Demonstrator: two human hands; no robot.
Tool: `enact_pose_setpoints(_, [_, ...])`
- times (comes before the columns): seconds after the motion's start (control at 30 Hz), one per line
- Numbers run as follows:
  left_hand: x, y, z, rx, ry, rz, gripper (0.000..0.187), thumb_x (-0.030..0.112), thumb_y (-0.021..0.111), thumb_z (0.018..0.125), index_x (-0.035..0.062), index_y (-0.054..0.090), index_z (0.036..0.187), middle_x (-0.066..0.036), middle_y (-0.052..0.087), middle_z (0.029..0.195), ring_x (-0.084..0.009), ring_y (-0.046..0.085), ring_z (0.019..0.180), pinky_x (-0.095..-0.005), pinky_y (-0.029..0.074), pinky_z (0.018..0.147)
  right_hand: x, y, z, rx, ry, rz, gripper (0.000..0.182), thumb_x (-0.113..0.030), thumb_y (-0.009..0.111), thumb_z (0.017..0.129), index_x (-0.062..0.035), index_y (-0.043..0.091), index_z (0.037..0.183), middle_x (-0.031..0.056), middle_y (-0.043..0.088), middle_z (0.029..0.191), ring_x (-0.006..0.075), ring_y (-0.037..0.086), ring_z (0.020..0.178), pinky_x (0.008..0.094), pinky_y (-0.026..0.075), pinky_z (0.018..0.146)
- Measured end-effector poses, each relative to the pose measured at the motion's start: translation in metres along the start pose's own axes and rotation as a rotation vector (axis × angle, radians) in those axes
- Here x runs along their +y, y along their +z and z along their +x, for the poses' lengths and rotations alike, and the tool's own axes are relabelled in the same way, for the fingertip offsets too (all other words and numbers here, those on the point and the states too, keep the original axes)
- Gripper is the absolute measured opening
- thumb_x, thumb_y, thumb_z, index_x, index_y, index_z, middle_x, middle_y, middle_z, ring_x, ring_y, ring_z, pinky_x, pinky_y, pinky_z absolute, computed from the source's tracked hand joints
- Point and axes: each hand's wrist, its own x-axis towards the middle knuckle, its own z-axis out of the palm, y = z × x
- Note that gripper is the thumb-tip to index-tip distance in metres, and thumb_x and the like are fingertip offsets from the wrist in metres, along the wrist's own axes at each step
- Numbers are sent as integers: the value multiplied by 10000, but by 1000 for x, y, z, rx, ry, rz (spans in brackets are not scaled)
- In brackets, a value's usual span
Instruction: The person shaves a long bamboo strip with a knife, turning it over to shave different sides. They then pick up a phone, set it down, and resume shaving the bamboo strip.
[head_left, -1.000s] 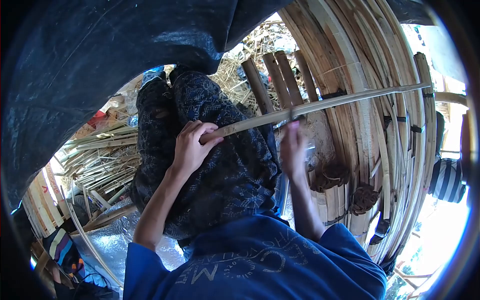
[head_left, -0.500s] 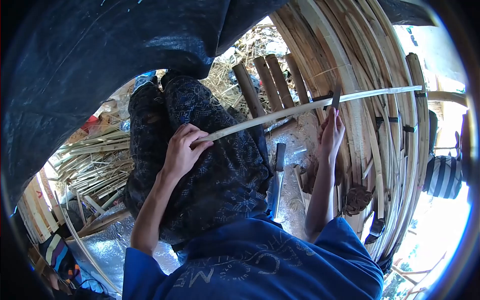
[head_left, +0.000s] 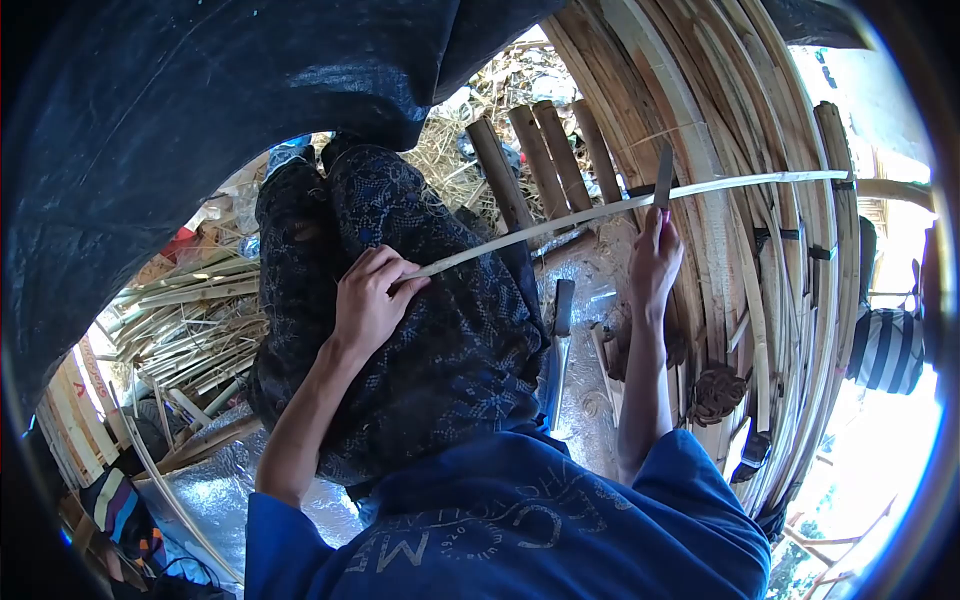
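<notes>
A long, pale bamboo strip (head_left: 545, 229) runs from my lap toward the right, bowing slightly. My left hand (head_left: 375, 297) is closed on its near end, thumb and fingers pinching it above my thigh. Farther right, my right hand (head_left: 656, 262) grips a knife (head_left: 664, 172) with its blade pointing up and away. The blade crosses the strip and appears to touch it. Most of the handle is hidden inside my fingers. A second blade-like tool with a metal handle (head_left: 561, 340) lies beside my right hip.
Long wooden slats (head_left: 715, 240) form a curved stack on the right. Several bamboo pieces (head_left: 545, 160) stick out beyond my knees. Cut strips (head_left: 195, 325) are piled on the left. A dark tarp (head_left: 250, 80) hangs at upper left. Reflective sheeting (head_left: 585, 400) covers the floor.
My right hand has shifted slightly left with the knife, whose blade now stands across the strip. The strip shows a thinner side. My left hand stays nearly in place.
</notes>
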Motion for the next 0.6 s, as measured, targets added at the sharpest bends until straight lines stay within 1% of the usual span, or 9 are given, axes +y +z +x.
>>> enact_pose_setpoints(0.07, [0, 1, 0, 6, 6, 4, 164, 61, 798, 711, 11, 667, 795, -66, 623, 784, -230, 615, 723, -347, 499, 643, 4, 17, -3, -1, -67, 35, 382, -255, 451, 1018, -44, 531, 709, -44, 388, 523, 95, 350, 440, 274, 231, 426])
enact_pose_setpoints(0.13, [1, 1, 0, 19, 21, 12, 161, 55, 796, 713, 14, 662, 793, -63, 616, 776, -226, 613, 720, -347, 498, 640, 7, 67, -57, -57, -490, 134, 302, -206, 504, 985, -50, 504, 727, 30, 471, 517, 156, 441, 430, 339, 316, 422])
enact_pose_setpoints(0.2, [-1, 1, -2, 7, 36, 25, 161, 52, 795, 714, 14, 658, 790, -62, 612, 770, -225, 613, 721, -345, 497, 639, -30, 82, -122, -370, -336, 57, 240, -143, 546, 953, -26, 510, 747, 117, 529, 562, 203, 516, 481, 379, 378, 460])
enact_pose_setpoints(0.23, [-2, 1, -2, -1, 54, 34, 161, 49, 794, 715, 14, 654, 787, -62, 608, 765, -224, 612, 722, -344, 497, 638, -30, 84, -130, -398, -220, -5, 168, -113, 568, 932, -13, 542, 800, 179, 567, 613, 308, 543, 496, 406, 411, 483])
enact_pose_setpoints(0.3, [-1, 1, -1, -1, 24, 9, 161, 49, 793, 716, 14, 651, 785, -61, 607, 767, -224, 611, 721, -344, 496, 639, -16, 72, -107, -269, -225, 1, 148, -123, 563, 934, -12, 573, 837, 188, 582, 622, 323, 550, 480, 401, 422, 484])
enact_pose_setpoints(0.33, [-1, 1, -1, 2, -2, -18, 161, 49, 792, 718, 13, 649, 783, -61, 605, 770, -225, 610, 720, -344, 495, 640, 2, 62, -79, -124, -451, 35, 176, -145, 541, 954, 0, 595, 869, 161, 569, 599, 199, 527, 458, 368, 413, 458])
enact_pose_setpoints(0.43, [0, -1, 2, -17, -40, -41, 160, 51, 791, 719, 14, 647, 776, -60, 603, 776, -224, 609, 720, -344, 492, 641, 19, 11, -2, 46, -180, -9, 344, -290, 466, 1015, -64, 598, 791, -41, 359, 479, 36, 315, 396, 260, 204, 370])
enact_pose_setpoints(0.53, [1, -1, 0, -5, -13, -11, 158, 64, 791, 723, 19, 648, 774, -55, 598, 774, -223, 604, 717, -344, 489, 636, 22, -8, 28, 128, -91, 96, 402, -360, 474, 1011, -82, 556, 733, -55, 348, 490, 24, 303, 404, 248, 207, 366])
enact_pose_setpoints(0.6, [2, -1, 0, 12, 2, 6, 160, 73, 791, 724, 21, 647, 772, -51, 593, 767, -223, 600, 715, -345, 487, 633, 15, -9, 29, 206, -15, 94, 475, -371, 432, 1010, -20, 531, 706, 13, 361, 494, 110, 354, 452, 325, 256, 454])
